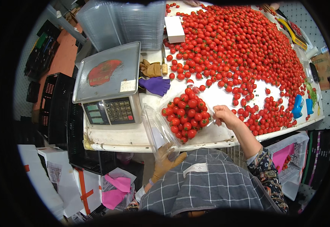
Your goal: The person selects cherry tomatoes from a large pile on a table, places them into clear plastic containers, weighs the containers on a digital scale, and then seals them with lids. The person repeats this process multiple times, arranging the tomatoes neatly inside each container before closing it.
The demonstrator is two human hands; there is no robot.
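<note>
A clear plastic clamshell (161,109) lies on the table before me, its base heaped with red cherry tomatoes (186,115). The hinged lid (153,129) is folded out to the left and hangs past the table's front edge. My left hand (165,163), in a tan glove, is at the lid's near end; its fingers show through the plastic, and the thumb points right. My bare right hand (224,116) has its fingers curled at the right corner of the base, pinching the rim. Green calyxes remain on many of the tomatoes.
Loose cherry tomatoes (238,42) cover much of the white table (119,136). A digital scale (106,85) stands left, before stacked clear containers (125,25). Beside it lie a purple glove (155,85), tan glove (150,68) and wooden-handled knife (164,66). A white box (174,29) sits behind.
</note>
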